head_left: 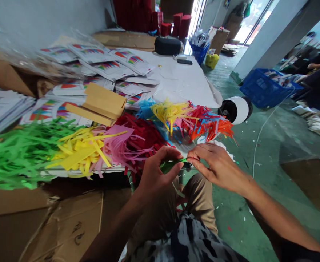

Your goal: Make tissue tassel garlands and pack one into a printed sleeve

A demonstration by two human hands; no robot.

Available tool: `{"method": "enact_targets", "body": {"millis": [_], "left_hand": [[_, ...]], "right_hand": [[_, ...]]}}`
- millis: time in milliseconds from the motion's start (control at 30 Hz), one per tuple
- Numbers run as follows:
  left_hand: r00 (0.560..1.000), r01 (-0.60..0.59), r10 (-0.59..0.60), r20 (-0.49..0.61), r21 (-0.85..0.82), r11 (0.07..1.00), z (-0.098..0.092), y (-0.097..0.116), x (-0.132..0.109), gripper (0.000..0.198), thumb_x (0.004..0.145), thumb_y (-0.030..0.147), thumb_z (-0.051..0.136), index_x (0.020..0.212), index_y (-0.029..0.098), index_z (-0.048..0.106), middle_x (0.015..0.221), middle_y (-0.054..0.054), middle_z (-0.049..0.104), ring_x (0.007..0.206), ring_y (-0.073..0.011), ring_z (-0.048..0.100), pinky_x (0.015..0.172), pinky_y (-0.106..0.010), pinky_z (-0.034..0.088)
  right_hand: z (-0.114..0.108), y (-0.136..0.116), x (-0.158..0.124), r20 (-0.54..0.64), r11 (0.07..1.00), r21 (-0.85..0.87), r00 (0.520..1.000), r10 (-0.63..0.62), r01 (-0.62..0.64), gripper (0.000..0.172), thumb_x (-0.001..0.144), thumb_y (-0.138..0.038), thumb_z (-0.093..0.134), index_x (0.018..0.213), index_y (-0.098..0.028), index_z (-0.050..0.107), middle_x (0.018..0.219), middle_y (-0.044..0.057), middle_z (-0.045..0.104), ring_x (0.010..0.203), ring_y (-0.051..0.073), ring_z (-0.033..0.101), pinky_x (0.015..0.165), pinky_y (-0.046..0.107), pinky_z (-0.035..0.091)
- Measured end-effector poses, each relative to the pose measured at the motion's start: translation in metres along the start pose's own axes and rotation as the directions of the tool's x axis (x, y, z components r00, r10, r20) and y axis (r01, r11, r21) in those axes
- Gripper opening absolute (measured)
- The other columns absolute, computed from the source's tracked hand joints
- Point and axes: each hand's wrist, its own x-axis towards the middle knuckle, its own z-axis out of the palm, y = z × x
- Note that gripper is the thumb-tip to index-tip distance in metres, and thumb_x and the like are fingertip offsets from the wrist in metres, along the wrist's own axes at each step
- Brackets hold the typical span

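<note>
Because the green paper-like piece [166, 167] appears thin, it will likely handle as light, soft and easily torn, best held by its edge; just below frame centre, the left hand [155, 171] and right hand [216, 165] pinch it between thumb and fingers.

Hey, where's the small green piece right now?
In the head view, the small green piece is just below and right of centre, held between the left hand and right hand, right of the pink fringe.
</note>
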Motion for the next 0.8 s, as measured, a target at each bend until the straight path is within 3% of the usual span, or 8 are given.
{"method": "enact_targets", "body": {"millis": [300,433,533,633,800], "left_hand": [[0.999,0.001,-0.001,-0.054,0.006,1.000,0.005,-0.002,0.002,0.007,0.085,0.016,0.074,0.087,0.018,0.067,0.081,0.001,0.070,0.073,-0.0100,0.067,0.070,-0.018,0.054],[0.998,0.006,-0.007,-0.066,-0.011,1.000,0.004,-0.003,0.001,0.006,0.086,0.018,0.073,0.088,0.018,0.068,0.082,0.001,0.071,0.075,-0.0107,0.068,0.071,-0.019,0.054],[0.999,0.018,-0.018,-0.031,0.001,1.000,0.002,-0.003,0.001,0.011,0.090,0.022,0.072,0.100,0.019,0.072,0.093,-0.002,0.075,0.085,-0.0142,0.072,0.079,-0.023,0.056],[0.998,-0.033,0.028,0.058,0.088,0.996,0.002,-0.005,0.001,0.017,0.094,0.027,0.069,0.109,0.020,0.075,0.098,-0.004,0.077,0.090,-0.0164,0.072,0.082,-0.027,0.054],[0.995,-0.049,0.028,0.092,0.239,0.970,0.004,-0.012,-0.003,0.017,0.098,0.028,0.064,0.087,0.019,0.074,0.083,-0.002,0.074,0.077,-0.0149,0.066,0.072,-0.026,0.047]], "right_hand": [[0.002,-0.004,-0.001,0.028,0.993,0.095,0.998,0.061,-0.063,0.019,0.107,-0.033,0.055,0.099,-0.019,0.065,0.086,0.003,0.068,0.080,0.017,0.062,0.074,0.029,0.042],[0.006,-0.004,-0.003,-0.061,0.972,0.179,0.984,0.168,-0.155,0.015,0.102,-0.035,0.064,0.101,-0.020,0.066,0.089,0.003,0.071,0.083,0.017,0.065,0.075,0.028,0.045],[0.007,-0.003,-0.004,-0.110,0.948,0.254,0.968,0.225,-0.191,0.011,0.102,-0.029,0.062,0.096,-0.021,0.067,0.086,0.001,0.071,0.078,0.015,0.065,0.071,0.026,0.045],[0.010,-0.005,-0.002,-0.079,0.956,0.256,0.983,0.166,-0.141,0.012,0.102,-0.023,0.059,0.094,-0.022,0.067,0.086,0.001,0.071,0.079,0.015,0.064,0.070,0.027,0.044],[0.022,-0.010,0.001,-0.081,0.974,0.169,0.983,0.164,-0.149,0.014,0.103,-0.023,0.052,0.092,-0.022,0.060,0.082,0.003,0.064,0.075,0.017,0.059,0.067,0.030,0.043]]}}
